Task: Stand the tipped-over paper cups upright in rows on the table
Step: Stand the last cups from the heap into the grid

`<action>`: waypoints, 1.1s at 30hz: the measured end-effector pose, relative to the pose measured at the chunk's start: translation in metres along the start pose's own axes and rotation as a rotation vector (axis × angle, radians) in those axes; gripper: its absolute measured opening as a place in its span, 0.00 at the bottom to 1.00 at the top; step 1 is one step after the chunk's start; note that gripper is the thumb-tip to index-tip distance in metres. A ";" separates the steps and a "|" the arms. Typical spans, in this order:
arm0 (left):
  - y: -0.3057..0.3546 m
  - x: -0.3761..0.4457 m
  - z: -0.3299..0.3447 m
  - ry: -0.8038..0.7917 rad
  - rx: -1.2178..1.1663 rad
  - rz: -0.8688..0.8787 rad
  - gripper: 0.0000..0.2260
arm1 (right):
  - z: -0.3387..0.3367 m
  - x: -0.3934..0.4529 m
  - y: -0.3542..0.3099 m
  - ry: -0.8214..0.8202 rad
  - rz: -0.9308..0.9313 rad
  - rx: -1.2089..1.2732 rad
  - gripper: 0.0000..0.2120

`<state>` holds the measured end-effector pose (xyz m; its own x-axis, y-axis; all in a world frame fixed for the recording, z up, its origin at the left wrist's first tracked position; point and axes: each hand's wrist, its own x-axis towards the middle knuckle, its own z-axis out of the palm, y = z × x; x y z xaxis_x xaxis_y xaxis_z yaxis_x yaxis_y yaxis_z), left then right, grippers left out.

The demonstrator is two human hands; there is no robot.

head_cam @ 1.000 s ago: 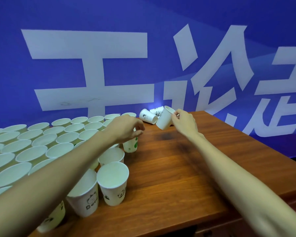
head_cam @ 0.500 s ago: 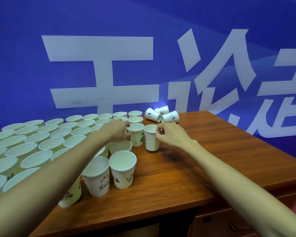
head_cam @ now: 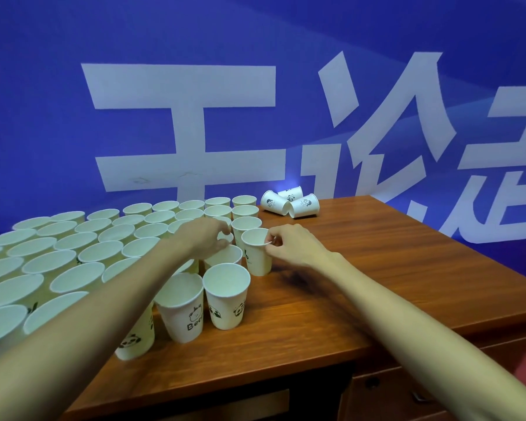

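Hands: right hand pinches the rim of an upright cup on its right side, thumb and forefinger curled over the lip. Left hand is curled down over the rim of a neighbouring cup just left of it, fingertips on the lip.
Held cup: standing on the tabletop, between the two hands, at the right edge of the block.
Tipped cups: three lie on their sides, beyond the right hand, well apart from it, near the blue wall banner.
Upright block: rows of cups spread left of and beyond the left hand; two printed ones stand nearer the person, below it.
Handling (judgement): empty paper, very light, thin wall, crushes if squeezed mid-body. Rolled rim is the stiff part, so take it there or low by the base.
Risk (judgement): a light nudge could topple neighbours; tipped ones may roll.
Materials: white matte paper, tapered, panda prints; tabletop is glossy reddish wood grain, probably slick.
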<state>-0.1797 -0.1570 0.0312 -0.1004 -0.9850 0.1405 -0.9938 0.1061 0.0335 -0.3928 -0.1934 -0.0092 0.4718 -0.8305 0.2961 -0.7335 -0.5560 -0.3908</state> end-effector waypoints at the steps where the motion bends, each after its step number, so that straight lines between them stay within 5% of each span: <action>1: -0.001 0.000 0.000 0.005 -0.003 -0.002 0.17 | 0.001 0.001 -0.001 0.000 -0.002 0.004 0.03; 9: -0.003 0.003 0.000 -0.012 -0.029 0.014 0.18 | 0.002 0.004 -0.001 0.012 -0.025 0.023 0.12; 13: -0.003 0.008 -0.007 0.043 -0.089 0.038 0.16 | -0.009 0.010 0.008 0.148 -0.009 0.059 0.17; 23: 0.004 0.035 -0.004 0.068 -0.165 0.226 0.12 | -0.016 0.075 0.077 0.269 0.301 0.039 0.12; 33: 0.002 0.070 0.006 0.058 -0.132 0.289 0.12 | 0.003 0.134 0.138 0.356 0.557 0.093 0.23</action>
<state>-0.1889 -0.2264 0.0355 -0.3709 -0.9024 0.2193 -0.9094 0.4008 0.1111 -0.4298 -0.3813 -0.0263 -0.1675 -0.9418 0.2913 -0.7681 -0.0606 -0.6375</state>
